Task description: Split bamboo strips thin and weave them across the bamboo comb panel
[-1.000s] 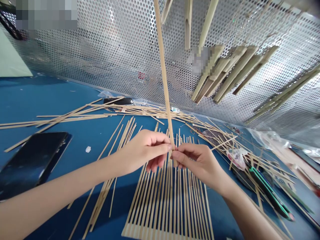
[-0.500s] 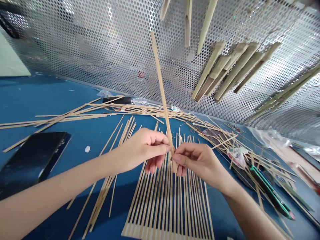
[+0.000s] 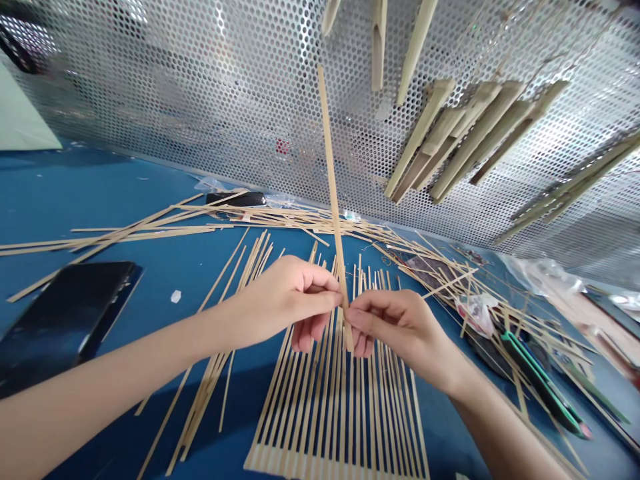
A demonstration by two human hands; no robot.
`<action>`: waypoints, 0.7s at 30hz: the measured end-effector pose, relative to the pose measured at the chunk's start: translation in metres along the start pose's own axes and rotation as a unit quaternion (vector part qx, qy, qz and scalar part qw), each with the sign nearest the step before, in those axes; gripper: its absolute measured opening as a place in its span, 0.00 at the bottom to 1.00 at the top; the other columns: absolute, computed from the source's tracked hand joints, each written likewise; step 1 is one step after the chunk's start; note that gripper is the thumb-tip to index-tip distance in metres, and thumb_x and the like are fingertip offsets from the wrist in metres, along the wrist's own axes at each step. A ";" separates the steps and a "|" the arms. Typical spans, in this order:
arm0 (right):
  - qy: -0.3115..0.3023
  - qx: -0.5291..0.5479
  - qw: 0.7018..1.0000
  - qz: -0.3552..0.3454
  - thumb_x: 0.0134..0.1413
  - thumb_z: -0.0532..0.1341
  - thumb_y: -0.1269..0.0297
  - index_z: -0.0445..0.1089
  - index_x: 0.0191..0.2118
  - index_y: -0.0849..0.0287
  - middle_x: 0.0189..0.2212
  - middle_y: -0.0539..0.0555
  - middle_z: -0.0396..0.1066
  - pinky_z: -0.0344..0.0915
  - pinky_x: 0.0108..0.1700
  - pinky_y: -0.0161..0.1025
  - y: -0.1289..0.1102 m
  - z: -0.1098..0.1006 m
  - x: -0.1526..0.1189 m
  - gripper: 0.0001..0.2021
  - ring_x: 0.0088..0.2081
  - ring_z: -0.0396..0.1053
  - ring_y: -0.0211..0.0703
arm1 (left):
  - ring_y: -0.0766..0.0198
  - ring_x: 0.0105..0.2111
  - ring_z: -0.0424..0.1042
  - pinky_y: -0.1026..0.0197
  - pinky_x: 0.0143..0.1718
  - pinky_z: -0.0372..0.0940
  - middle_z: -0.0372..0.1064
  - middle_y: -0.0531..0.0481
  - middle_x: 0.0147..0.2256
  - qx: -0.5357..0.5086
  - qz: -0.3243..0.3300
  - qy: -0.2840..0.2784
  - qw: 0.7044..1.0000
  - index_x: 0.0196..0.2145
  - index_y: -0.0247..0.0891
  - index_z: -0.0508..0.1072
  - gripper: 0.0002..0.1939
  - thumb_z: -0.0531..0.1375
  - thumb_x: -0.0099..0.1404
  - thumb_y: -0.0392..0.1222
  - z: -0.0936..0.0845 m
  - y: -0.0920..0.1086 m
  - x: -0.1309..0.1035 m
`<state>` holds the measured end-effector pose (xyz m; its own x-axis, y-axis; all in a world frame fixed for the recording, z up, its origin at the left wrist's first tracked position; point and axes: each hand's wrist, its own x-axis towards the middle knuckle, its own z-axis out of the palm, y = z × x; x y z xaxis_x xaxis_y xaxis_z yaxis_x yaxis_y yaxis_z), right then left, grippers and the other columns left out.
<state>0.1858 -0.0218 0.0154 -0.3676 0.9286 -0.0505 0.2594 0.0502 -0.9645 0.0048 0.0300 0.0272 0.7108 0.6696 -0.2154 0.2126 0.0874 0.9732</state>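
Observation:
A long, flat bamboo strip [image 3: 331,180] stands nearly upright in front of me, its top leaning slightly left. Near its lower end, my left hand [image 3: 305,300] pinches it from the left side. Just below and to the right, my right hand [image 3: 393,323] grips the same strip between thumb and fingers. Beneath both hands lies a row of thin bamboo strips [image 3: 345,413], set side by side with narrow gaps. A pale band joins them along the near edge. My hands hide part of the row's far half.
Loose bamboo strips [image 3: 207,373] lie left of the row, and more are heaped along the back. A black phone-like slab [image 3: 65,313] rests at left. At right is a green-and-black cutter [image 3: 543,387]. Split bamboo pieces [image 3: 470,143] hang on the perforated metal panel [image 3: 200,100] behind.
The top of the held bamboo strip has swung a little to the right, so it stands more upright. Both hands keep their hold in nearly the same place.

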 end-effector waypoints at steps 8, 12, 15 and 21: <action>0.029 -0.165 0.985 -0.040 0.61 0.54 0.65 0.65 0.27 0.60 0.19 0.44 0.56 0.49 0.23 0.32 -0.002 0.004 -0.009 0.12 0.22 0.54 0.31 | 0.71 0.11 0.65 0.73 0.14 0.62 0.60 0.58 0.10 0.003 -0.004 -0.034 0.999 0.18 0.35 0.63 0.17 0.51 0.64 0.35 -0.001 -0.003 0.001; 0.025 -0.161 0.986 -0.024 0.62 0.52 0.61 0.64 0.28 0.59 0.20 0.45 0.57 0.50 0.24 0.33 -0.002 0.005 -0.009 0.13 0.23 0.54 0.32 | 0.72 0.10 0.65 0.75 0.13 0.59 0.58 0.58 0.09 -0.011 -0.021 -0.040 0.999 0.15 0.34 0.61 0.19 0.51 0.63 0.34 -0.002 -0.002 0.000; 0.027 -0.162 0.986 -0.021 0.63 0.52 0.60 0.64 0.28 0.59 0.20 0.45 0.58 0.50 0.24 0.33 -0.002 0.006 -0.008 0.14 0.23 0.53 0.32 | 0.72 0.10 0.66 0.76 0.12 0.57 0.56 0.59 0.09 -0.018 -0.020 -0.041 0.999 0.15 0.34 0.61 0.18 0.50 0.63 0.33 -0.002 -0.001 0.000; 0.020 -0.156 0.987 -0.034 0.62 0.52 0.62 0.61 0.26 0.59 0.20 0.44 0.53 0.48 0.24 0.33 -0.004 0.005 -0.009 0.13 0.23 0.49 0.32 | 0.71 0.10 0.66 0.76 0.12 0.56 0.55 0.60 0.08 -0.046 -0.024 -0.051 0.997 0.15 0.34 0.60 0.17 0.50 0.61 0.30 -0.002 -0.003 0.000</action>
<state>0.1838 -0.0317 0.0183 -0.3599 0.9326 0.0276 0.4999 0.2177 -0.8383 0.0024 0.0314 0.0246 0.7674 0.5842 -0.2642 0.1884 0.1884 0.9639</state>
